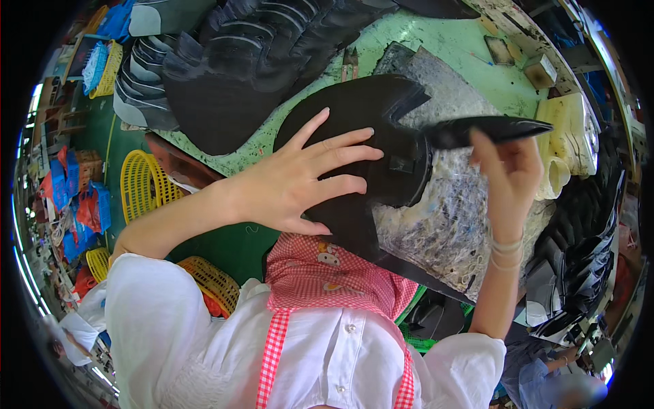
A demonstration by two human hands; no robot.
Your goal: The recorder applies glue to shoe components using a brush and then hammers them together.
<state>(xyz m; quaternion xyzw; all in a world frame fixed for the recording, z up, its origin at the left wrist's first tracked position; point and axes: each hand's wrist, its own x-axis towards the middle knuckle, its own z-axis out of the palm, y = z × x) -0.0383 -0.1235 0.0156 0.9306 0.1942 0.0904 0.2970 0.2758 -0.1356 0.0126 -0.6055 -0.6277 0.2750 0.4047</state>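
My left hand [303, 180] lies flat and spread wide on a large black cut piece [354, 136] – all 5 fingers splayed, palm pressing it down, nothing pinched in the grip. The piece sits in the middle of the tabletop [456, 48], partly over a grey, worn cutting pad [443, 211] whose surface is scarred with pale cut lines. A small dark square tab [401, 163] shows on the piece just right of my fingertips.

My right hand [507, 174] is raised on the right, its grip closed around a long, narrow black strip [487, 129] that tapers to a point toward the far right. The strip's near end meets the right edge of the large piece – whether the 2 are joined I cannot tell. A pale band sits on that wrist.

Far left on the tabletop lies a heap of black cut pieces [238, 61], overlapping like scales. To the right stands a stack of cream-coloured blocks [569, 133], and beyond it more black pieces [579, 232]. Down on the left, off the tabletop, are yellow plastic baskets [143, 184]. Near me is my red-checked apron [327, 273] over a white shirt.
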